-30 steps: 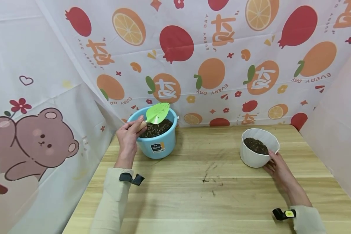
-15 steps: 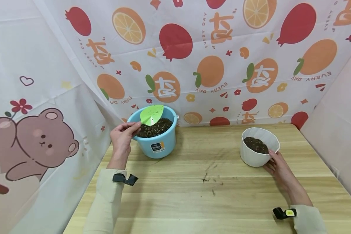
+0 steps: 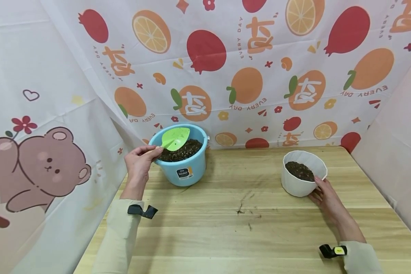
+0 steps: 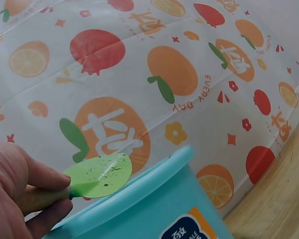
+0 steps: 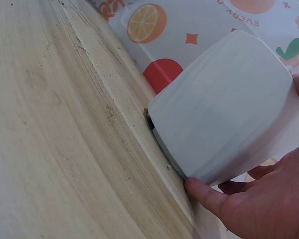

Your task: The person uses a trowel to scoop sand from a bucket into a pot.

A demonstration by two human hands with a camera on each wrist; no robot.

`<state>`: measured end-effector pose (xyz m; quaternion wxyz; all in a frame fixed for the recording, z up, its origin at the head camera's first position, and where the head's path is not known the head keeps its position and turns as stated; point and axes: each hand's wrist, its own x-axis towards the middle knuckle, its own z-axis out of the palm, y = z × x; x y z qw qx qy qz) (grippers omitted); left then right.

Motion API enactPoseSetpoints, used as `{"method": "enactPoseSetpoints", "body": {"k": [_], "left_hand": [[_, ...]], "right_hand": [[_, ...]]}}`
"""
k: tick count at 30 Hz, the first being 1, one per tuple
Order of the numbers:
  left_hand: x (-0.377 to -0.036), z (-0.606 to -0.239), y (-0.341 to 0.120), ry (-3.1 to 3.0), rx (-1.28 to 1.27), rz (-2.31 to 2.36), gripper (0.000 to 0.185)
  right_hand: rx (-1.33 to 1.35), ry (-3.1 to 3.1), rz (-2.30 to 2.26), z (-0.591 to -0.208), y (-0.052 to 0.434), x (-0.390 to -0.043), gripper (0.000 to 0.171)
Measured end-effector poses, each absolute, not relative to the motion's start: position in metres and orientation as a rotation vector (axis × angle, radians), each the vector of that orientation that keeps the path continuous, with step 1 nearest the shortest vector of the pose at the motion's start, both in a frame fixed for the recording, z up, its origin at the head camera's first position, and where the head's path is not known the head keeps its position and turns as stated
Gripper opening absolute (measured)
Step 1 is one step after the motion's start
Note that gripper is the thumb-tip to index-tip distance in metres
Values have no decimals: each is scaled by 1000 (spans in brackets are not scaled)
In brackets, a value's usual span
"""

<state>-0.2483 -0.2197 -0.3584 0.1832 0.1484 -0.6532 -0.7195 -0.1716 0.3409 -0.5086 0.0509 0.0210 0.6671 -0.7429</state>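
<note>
My left hand (image 3: 139, 161) grips the wooden handle of a small green trowel (image 3: 175, 137), whose blade hangs over the dark soil in a blue bucket (image 3: 183, 167) at the table's back left. In the left wrist view the trowel blade (image 4: 100, 175) sits just above the bucket rim (image 4: 139, 191), specked with soil. My right hand (image 3: 323, 192) holds the near side of a white pot (image 3: 303, 173) with soil in it at the right. The right wrist view shows its fingers (image 5: 209, 196) curled round the pot wall (image 5: 224, 109).
A wooden table (image 3: 246, 224) carries a few soil crumbs (image 3: 241, 208) in its middle. A fruit-print cloth (image 3: 246, 68) hangs behind, a bear-print cloth (image 3: 37, 160) on the left, and a plain wall stands on the right.
My left hand has drawn back to the left and lowered the trowel, so the blade now lies lower and flatter over the bucket's soil. The right hand and pot have stayed put.
</note>
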Motion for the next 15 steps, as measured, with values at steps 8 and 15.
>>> {"method": "enactPoseSetpoints", "body": {"k": [8, 15], "left_hand": [[-249, -356, -224, -1989, 439, -1928, 27], [-252, -354, -225, -2148, 491, -1763, 27]], "right_hand": [[62, 2047, -2262, -509, 341, -173, 59], [88, 2043, -2237, -507, 340, -174, 61]]}}
